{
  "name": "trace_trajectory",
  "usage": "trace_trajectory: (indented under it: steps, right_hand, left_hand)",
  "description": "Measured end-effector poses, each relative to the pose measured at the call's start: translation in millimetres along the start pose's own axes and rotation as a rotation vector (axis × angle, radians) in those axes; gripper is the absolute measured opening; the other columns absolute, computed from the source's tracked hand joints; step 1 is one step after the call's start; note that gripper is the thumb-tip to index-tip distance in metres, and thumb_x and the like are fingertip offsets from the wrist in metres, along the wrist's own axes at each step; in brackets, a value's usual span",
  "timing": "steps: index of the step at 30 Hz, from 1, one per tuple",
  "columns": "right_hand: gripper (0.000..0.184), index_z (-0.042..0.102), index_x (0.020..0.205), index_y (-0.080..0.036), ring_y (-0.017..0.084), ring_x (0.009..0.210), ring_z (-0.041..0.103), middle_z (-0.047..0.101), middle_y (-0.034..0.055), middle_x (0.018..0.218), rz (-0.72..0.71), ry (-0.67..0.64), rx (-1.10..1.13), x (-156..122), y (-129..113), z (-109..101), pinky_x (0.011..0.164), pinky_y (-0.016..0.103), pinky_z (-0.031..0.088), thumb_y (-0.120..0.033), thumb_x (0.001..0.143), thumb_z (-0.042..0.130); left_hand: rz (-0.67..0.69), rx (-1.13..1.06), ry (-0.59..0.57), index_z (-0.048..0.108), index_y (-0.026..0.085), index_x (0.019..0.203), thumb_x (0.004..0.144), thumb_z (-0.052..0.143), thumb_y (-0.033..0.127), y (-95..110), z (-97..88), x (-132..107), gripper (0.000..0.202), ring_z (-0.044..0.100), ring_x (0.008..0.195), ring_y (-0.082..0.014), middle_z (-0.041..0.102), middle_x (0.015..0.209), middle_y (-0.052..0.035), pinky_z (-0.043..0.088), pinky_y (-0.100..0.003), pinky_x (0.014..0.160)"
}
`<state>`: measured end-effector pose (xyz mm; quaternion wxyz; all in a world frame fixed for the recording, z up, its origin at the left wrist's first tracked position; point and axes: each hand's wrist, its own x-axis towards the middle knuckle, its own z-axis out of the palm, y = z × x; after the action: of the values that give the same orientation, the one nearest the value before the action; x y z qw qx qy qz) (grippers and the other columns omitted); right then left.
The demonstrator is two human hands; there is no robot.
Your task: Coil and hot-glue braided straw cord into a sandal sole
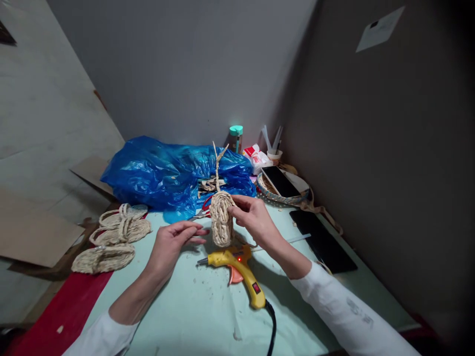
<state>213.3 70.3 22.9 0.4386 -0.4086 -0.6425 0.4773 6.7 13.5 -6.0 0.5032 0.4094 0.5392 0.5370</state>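
My right hand (pixel 253 216) grips a small oval woven straw piece (pixel 221 218), holding it upright above the table, with a straw strand sticking up from its top. Left of it, my left hand (pixel 175 241) hovers with fingers stretched out and nothing in it, its fingertips close to the woven piece. A yellow hot glue gun (pixel 241 269) lies on the pale green table cover (pixel 193 306) just below both hands, its red light on and its black cord running toward me.
Several woven straw pieces (pixel 113 237) lie at the left by a red cloth (pixel 63 311). A blue plastic bag (pixel 170 173) sits behind, scissors (pixel 200 212) before it. At the right back are a tray with a phone (pixel 280 182), a jar (pixel 236 138) and a dark tablet (pixel 321 242).
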Motion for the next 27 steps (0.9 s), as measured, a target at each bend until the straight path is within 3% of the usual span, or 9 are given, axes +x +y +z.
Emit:
trace_trajectory:
  steps: [3, 6, 9, 11, 14, 17, 21, 27]
  right_hand:
    - [0.038, 0.078, 0.11, -0.013, 0.015, 0.072, 0.055, 0.071, 0.0039, 0.084, 0.007, -0.007, 0.019, -1.0, -0.5, 1.0, 0.06, 0.024, 0.039, -0.028, 0.08, 0.059]
    - [0.041, 0.076, 0.113, -0.012, 0.015, 0.07, 0.054, 0.072, 0.0052, 0.084, 0.024, -0.004, 0.031, -3.1, -3.6, 1.0, 0.058, 0.025, 0.039, -0.029, 0.079, 0.06]
    - [0.043, 0.074, 0.116, -0.011, 0.014, 0.067, 0.052, 0.071, 0.0056, 0.084, 0.036, -0.002, 0.038, -4.8, -5.5, 1.2, 0.055, 0.024, 0.038, -0.029, 0.079, 0.062]
    - [0.042, 0.075, 0.114, -0.011, 0.014, 0.066, 0.051, 0.07, 0.005, 0.082, 0.039, -0.014, 0.04, -5.9, -5.8, 1.5, 0.054, 0.023, 0.037, -0.03, 0.078, 0.063]
    - [0.04, 0.076, 0.111, -0.012, 0.013, 0.066, 0.051, 0.069, 0.0044, 0.081, 0.039, -0.041, 0.043, -8.2, -5.4, 1.5, 0.055, 0.024, 0.038, -0.031, 0.078, 0.064]
    - [0.041, 0.075, 0.113, -0.013, 0.014, 0.068, 0.052, 0.069, 0.0047, 0.084, 0.041, -0.06, 0.046, -11.5, -4.5, 0.6, 0.056, 0.024, 0.039, -0.033, 0.079, 0.065]
    - [0.04, 0.075, 0.114, -0.015, 0.016, 0.074, 0.056, 0.07, 0.0057, 0.089, 0.056, -0.068, 0.053, -15.0, -4.0, -0.4, 0.057, 0.024, 0.039, -0.033, 0.08, 0.066]
    - [0.042, 0.073, 0.115, -0.014, 0.014, 0.069, 0.053, 0.07, 0.0058, 0.089, 0.096, -0.077, 0.107, -16.1, -6.5, 1.6, 0.053, 0.023, 0.037, -0.036, 0.079, 0.068]
  left_hand:
    - [0.024, 0.024, 0.021, 0.076, 0.013, 0.084, 0.072, 0.083, 0.033, 3.4, 0.2, -1.3, 0.025, 0.078, 0.073, -0.0237, 0.082, 0.085, -0.0118, 0.062, -0.033, 0.074]
    - [0.049, 0.068, 0.011, 0.073, 0.014, 0.079, 0.076, 0.079, 0.034, 6.4, 0.4, -5.3, 0.021, 0.074, 0.056, -0.0207, 0.077, 0.069, -0.0069, 0.059, -0.029, 0.057]
    - [0.091, 0.108, -0.005, 0.065, 0.018, 0.071, 0.085, 0.069, 0.039, 4.9, -0.7, -9.3, 0.026, 0.056, 0.036, -0.0132, 0.058, 0.045, 0.0036, 0.041, -0.022, 0.037]
    - [0.117, 0.129, 0.0, 0.059, 0.02, 0.066, 0.09, 0.064, 0.039, 2.1, -1.6, -10.5, 0.031, 0.042, 0.029, -0.0083, 0.046, 0.036, 0.0075, 0.03, -0.018, 0.034]
    - [0.137, 0.16, 0.004, 0.053, 0.02, 0.062, 0.092, 0.063, 0.038, -0.8, -1.5, -10.4, 0.036, 0.03, 0.027, -0.0053, 0.041, 0.031, 0.0085, 0.026, -0.017, 0.036]
    - [0.139, 0.165, -0.018, 0.056, 0.02, 0.063, 0.09, 0.064, 0.038, 0.3, 0.8, -9.6, 0.034, 0.044, 0.03, -0.0082, 0.049, 0.035, 0.0058, 0.035, -0.018, 0.039]
    - [0.134, 0.135, -0.029, 0.068, 0.018, 0.075, 0.084, 0.071, 0.038, 4.9, 3.5, -8.5, 0.023, 0.072, 0.055, -0.0187, 0.074, 0.063, -0.0027, 0.056, -0.027, 0.059]
    - [0.124, 0.063, 0.005, 0.078, 0.016, 0.091, 0.078, 0.076, 0.036, 9.8, 3.1, -7.7, 0.024, 0.079, 0.083, -0.0269, 0.082, 0.092, -0.0101, 0.064, -0.038, 0.08]
